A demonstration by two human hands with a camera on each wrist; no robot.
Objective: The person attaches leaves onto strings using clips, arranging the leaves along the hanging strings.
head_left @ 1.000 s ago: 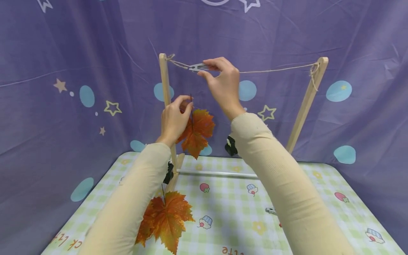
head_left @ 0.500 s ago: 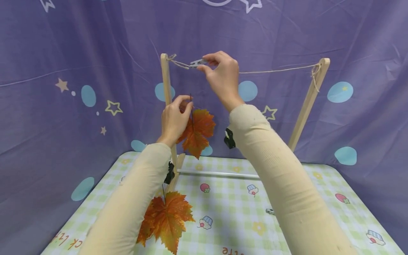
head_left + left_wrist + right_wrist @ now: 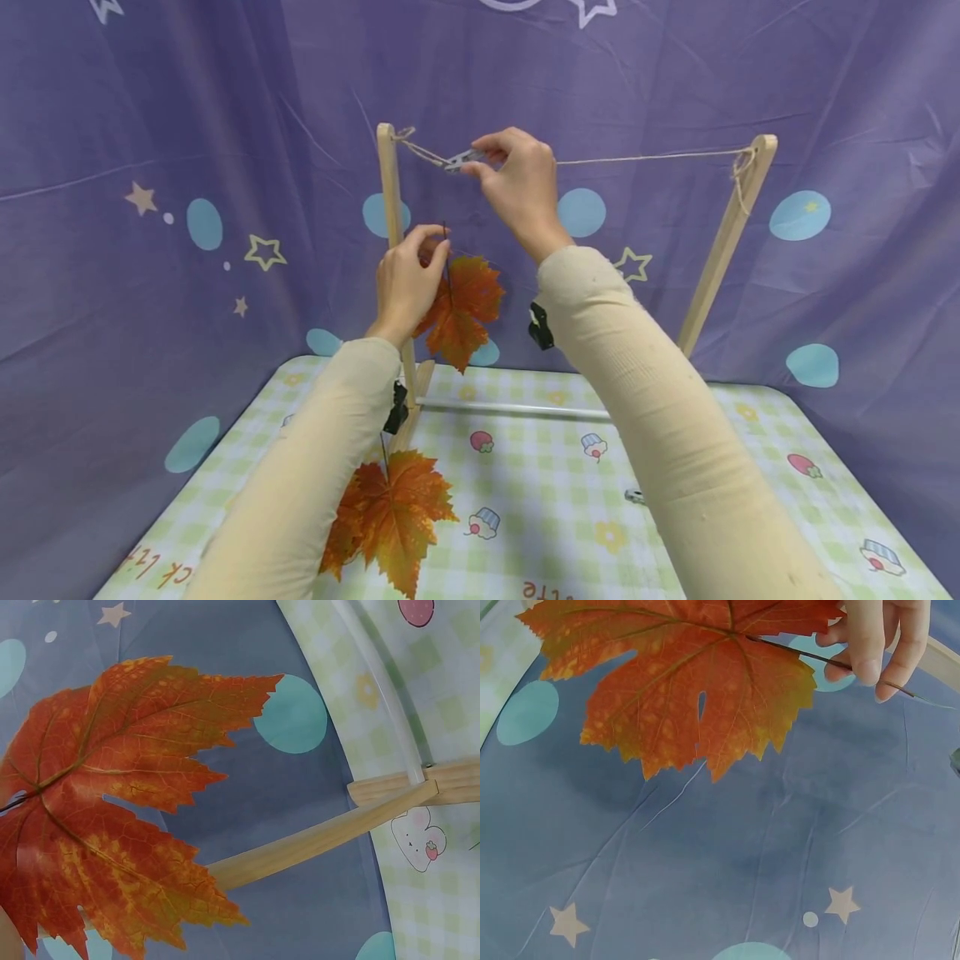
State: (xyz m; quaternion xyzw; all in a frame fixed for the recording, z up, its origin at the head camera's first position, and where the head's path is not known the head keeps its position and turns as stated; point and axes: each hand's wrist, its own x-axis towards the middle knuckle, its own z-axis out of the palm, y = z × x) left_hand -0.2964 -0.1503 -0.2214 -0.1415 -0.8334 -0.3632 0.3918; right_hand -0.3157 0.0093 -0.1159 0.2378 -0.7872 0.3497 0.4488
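Observation:
My left hand (image 3: 408, 279) pinches the thin dark stem of an orange maple leaf (image 3: 467, 312), which hangs blade downward below the string. In the left wrist view the leaf (image 3: 120, 787) fills the left side. The right wrist view shows the stem between the left thumb and fingers (image 3: 868, 645). Higher up, my right hand (image 3: 525, 187) pinches a grey clothespin (image 3: 459, 161) by its rear end. The clothespin's nose points left and meets the string (image 3: 645, 158) near the left post; whether it grips the string is too small to tell.
Wooden posts stand at left (image 3: 392, 192) and right (image 3: 723, 250), joined low down by a white rod (image 3: 517, 409). More maple leaves (image 3: 397, 517) lie on the checked tablecloth (image 3: 555, 492), partly behind the left sleeve. Another clothespin (image 3: 634, 496) lies beside the right sleeve.
The clothespin rose slightly and tilted, then came back down to the string's level with the right hand. The string's right part sits a little higher. My left hand and leaf have barely moved.

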